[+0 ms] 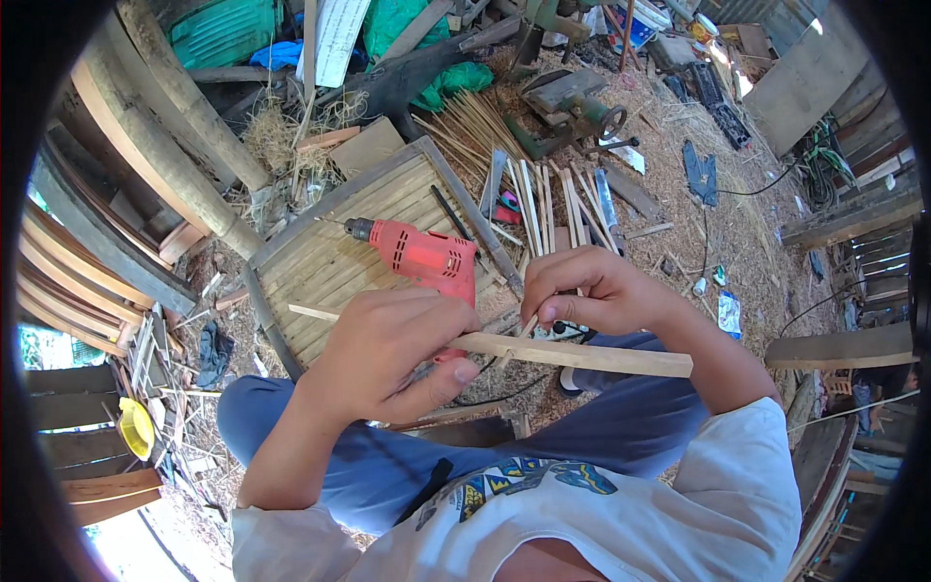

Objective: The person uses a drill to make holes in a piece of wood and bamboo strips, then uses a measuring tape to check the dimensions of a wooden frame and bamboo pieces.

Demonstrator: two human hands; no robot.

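Observation:
My left hand (393, 349) is closed around a long, pale wooden strip (601, 358), held above my lap. One end of the strip reaches out past my right forearm side; the other shows left of my knuckles. My right hand (592, 289) pinches a thin wooden stick (529, 327) that meets the strip near its middle. Whether the stick passes through a hole or only lies against the strip, I cannot tell. Just beyond my left hand, a red power drill (415, 254) with a bit fitted lies on a slatted wooden panel (320, 267).
Several cut wooden strips (574, 209) lean beyond my right hand, near a green metal vise (582, 116). A dark glove (699, 175) and a cable lie on the shaving-covered ground at right. Curved timbers (145, 136) stand at left, above a yellow hard-shelled object (136, 429).

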